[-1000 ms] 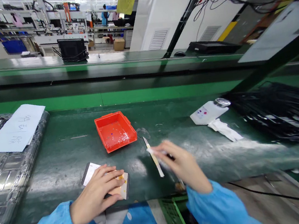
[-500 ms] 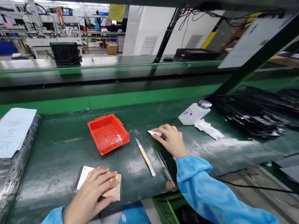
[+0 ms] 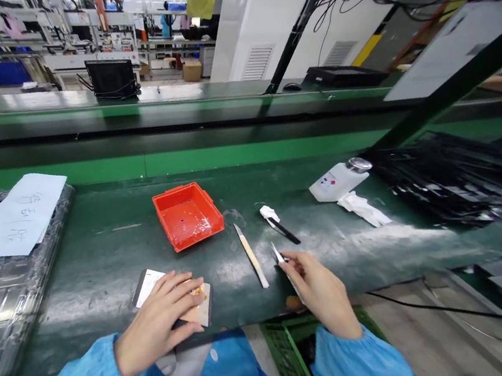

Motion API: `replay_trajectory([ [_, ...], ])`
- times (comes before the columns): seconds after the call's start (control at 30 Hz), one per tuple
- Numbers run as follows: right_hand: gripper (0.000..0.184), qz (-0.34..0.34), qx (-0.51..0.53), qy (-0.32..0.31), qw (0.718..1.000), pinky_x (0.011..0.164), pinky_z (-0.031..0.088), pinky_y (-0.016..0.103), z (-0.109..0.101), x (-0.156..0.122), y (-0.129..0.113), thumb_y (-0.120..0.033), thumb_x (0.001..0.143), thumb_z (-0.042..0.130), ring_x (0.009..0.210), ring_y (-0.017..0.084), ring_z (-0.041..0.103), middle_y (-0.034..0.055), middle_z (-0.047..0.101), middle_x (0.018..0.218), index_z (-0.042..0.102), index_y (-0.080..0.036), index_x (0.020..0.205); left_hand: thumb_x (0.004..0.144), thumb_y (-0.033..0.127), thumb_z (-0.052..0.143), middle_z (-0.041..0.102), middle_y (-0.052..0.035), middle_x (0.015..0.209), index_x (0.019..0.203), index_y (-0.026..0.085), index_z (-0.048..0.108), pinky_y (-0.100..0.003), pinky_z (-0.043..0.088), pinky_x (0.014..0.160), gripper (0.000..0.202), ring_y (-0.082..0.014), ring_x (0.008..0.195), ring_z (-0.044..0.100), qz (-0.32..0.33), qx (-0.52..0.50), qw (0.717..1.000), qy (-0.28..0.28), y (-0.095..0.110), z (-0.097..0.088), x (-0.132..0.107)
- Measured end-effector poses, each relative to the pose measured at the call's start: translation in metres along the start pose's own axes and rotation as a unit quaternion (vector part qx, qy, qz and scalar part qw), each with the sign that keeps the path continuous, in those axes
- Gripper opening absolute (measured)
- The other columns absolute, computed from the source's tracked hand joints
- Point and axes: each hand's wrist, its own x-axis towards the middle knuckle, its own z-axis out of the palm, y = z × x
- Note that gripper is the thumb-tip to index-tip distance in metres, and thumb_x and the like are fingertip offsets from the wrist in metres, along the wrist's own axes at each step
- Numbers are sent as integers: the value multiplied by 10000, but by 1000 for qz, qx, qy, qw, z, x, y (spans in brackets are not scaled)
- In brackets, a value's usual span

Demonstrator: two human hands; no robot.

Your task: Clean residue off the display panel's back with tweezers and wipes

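Observation:
My left hand (image 3: 166,314) lies with its fingers stretched out over a flat rectangular panel (image 3: 206,307) with a pale, orange-marked surface; a white label (image 3: 150,285) on a dark edge shows beyond the knuckles. My right hand (image 3: 317,288) pinches metal tweezers (image 3: 276,253) near the table's front edge, their tips pointing away from me. Between the hands lies a craft knife (image 3: 253,260) with a cream handle and a bare blade. Farther off, a black tool (image 3: 286,232) lies with a white wad (image 3: 269,213) around its end.
A red bin (image 3: 189,219) sits beyond my left hand. To the right stand a white dispenser bottle (image 3: 339,181), a crumpled wipe (image 3: 362,209) and a heap of black strips (image 3: 439,185). Clear trays (image 3: 22,297) under a handwritten sheet (image 3: 19,216) are at the left. A green crate (image 3: 286,358) is below the edge.
My right hand has let go of the white wad, leaving it on the table with the black tool, and has come nearer to me and taken hold of the tweezers. My left hand stays on the panel.

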Motion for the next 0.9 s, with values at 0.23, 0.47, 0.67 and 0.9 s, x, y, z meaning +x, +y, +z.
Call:
replay_trajectory([
  [0.23,238,35,234,-93,967,477,488,239,-10,-58,-49,-439,953,441,466,128,546,-14,596,680,495,-224,1039,866,473,617,496,-67,1409,1323,275,488,-502,170,1168,514,-251,1338,405,14,-21,999,-46,7,-10,3],
  [0.47,138,-15,237,-229,944,673,515,225,23,-105,-77,-333,973,432,719,155,624,-1,625,784,524,-234,941,941,422,513,475,-101,1421,1447,241,296,-518,150,1176,579,-232,1353,396,13,-23,999,-42,2,-9,6],
  [0.67,174,-30,219,-176,959,785,534,232,34,-114,-73,-333,960,474,879,182,673,35,685,957,561,-248,1084,901,459,568,558,-94,1333,1441,228,309,-496,94,1190,642,-229,1282,472,70,-74,992,-80,4,-20,17],
  [0.9,178,-79,140,-124,979,724,532,248,33,-126,-79,-302,959,470,776,181,665,65,656,927,624,-226,1004,882,439,611,544,-62,1363,1447,245,322,-477,84,1194,664,-226,1308,443,81,-103,982,-132,5,-21,16],
])
